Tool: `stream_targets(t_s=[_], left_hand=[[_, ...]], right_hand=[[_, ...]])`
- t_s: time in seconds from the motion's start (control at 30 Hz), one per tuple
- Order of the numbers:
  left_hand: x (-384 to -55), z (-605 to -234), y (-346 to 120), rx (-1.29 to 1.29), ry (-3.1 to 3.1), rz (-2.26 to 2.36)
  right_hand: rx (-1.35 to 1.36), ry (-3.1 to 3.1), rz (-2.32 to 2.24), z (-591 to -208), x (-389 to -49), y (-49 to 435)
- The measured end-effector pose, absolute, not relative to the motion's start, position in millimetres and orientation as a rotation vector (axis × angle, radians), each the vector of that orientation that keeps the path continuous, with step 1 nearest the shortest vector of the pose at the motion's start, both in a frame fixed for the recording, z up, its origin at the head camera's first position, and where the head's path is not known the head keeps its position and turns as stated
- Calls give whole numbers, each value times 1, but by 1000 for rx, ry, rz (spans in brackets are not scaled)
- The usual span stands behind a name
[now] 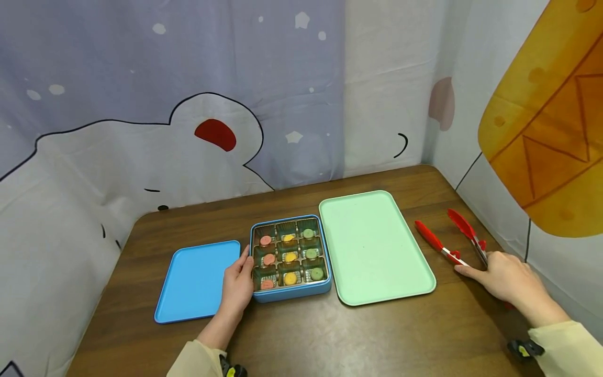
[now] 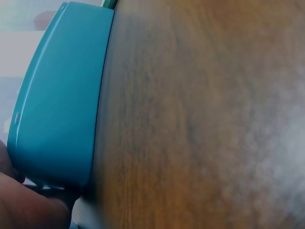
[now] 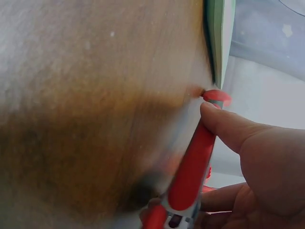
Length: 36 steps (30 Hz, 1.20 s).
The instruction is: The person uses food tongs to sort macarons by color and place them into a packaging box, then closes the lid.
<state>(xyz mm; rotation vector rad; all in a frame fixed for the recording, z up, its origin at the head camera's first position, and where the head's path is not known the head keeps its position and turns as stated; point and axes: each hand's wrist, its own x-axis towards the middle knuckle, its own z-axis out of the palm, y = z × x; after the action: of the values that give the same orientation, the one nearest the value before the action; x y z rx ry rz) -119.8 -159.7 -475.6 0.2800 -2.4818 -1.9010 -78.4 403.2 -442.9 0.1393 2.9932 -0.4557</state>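
Observation:
A blue rectangular tin holds a clear plastic insert divided into compartments. Small round biscuit-like pieces lie in it: a pink column, a yellow column and a green column. My left hand rests along the tin's left wall, its fingers fairly straight; the left wrist view shows fingers at the corner of the tin. On the right, my right hand grips a pair of red-tipped metal tongs by the handles. Their arms are spread, with the tips pointing away from me.
Just right of the tin, a pale green tray lies flat. A shallow blue lid sits to the left, partly behind my left hand. The wooden table meets printed cloth walls at the back and sides.

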Motion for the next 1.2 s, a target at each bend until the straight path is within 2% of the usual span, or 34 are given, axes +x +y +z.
stream_targets(t_s=[0.27, 0.67, 1.2], left_hand=[[-120, -470, -163, 267, -2519, -1888], [-124, -454, -185, 224, -2512, -1776], [-123, -439, -273, 433, -2655, -1331]], right_hand=[[154, 2964, -471, -435, -79, 404], [87, 3068, -575, -393, -92, 394], [-102, 3115, -775, -352, -113, 330]])
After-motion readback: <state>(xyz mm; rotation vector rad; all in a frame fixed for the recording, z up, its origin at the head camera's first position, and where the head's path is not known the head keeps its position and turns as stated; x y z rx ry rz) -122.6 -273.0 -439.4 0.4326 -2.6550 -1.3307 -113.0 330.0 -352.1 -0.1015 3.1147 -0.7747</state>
